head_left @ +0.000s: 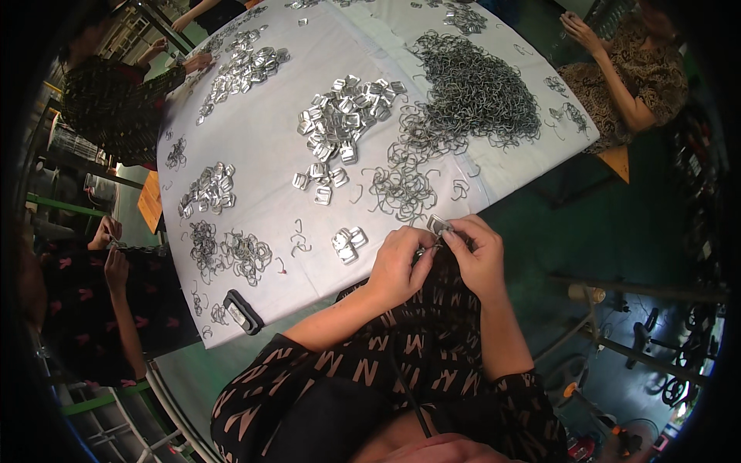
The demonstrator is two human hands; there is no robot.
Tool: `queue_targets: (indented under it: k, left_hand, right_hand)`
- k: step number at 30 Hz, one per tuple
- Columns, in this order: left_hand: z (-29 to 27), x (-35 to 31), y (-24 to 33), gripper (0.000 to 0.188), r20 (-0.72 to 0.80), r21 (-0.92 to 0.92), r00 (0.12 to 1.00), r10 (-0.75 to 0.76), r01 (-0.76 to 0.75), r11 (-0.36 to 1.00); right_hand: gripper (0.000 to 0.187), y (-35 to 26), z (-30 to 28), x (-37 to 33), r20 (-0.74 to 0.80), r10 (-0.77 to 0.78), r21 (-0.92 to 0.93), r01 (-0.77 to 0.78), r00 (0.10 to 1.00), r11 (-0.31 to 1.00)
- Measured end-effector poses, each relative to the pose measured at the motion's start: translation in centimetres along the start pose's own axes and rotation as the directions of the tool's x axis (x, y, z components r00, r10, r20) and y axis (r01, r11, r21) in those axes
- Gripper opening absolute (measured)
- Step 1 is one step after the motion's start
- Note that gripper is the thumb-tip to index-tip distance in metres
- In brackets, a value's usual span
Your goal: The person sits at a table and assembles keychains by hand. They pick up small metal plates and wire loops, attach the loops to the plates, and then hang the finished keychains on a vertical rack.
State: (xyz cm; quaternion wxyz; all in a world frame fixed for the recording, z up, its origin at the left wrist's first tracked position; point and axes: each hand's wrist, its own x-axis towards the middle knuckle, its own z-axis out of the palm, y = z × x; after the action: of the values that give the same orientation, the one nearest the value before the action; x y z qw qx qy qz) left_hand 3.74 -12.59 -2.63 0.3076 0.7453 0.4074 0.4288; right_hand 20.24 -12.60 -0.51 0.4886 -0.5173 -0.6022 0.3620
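Note:
At the table's near edge, my two hands meet in front of my body. Fingers and thumb of my right hand (480, 258) pinch a small silver metal buckle (438, 224). My left hand (401, 266) is closed beside it, with dark bent wire hooks (420, 251) showing partly between thumb and fingers. Whether hook and buckle touch is too small to tell. Just left of my left hand lies a small group of silver buckles (349, 244). Beyond both hands spreads a loose heap of bent wire hooks (403, 193).
A white-covered table (255, 147) carries a buckle pile (340, 123) at its middle and a large wire hook heap (482, 89) at the far right. A black oblong object (243, 312) lies at the near left corner. Several people work along the left and right sides.

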Motion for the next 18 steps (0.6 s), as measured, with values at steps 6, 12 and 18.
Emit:
queue_targets:
  k: [6, 12, 18]
  left_hand:
    - [0.6, 0.0, -0.5, 0.019, 0.004, 0.082, 1.0, 0.002, -0.002, 0.997]
    - [-1.1, 2.5, -1.2, 0.014, 0.258, -0.081, 0.965, 0.047, -0.027, 0.996]
    - [0.8, 9.7, -5.3, 0.008, 0.167, 0.179, 0.985, 0.038, -0.068, 0.981]
  right_hand:
    - [0.011, 0.0, 0.1, -0.6, -0.043, -0.027, -0.024, 0.026, 0.999, 0.999]
    - [0.008, 0.7, -0.6, -1.1, -0.127, -0.082, -0.084, 0.072, 0.988, 0.994]
    - [0.008, 0.7, -1.3, -1.3, -0.206, -0.093, -0.111, 0.071, 0.974, 0.991]
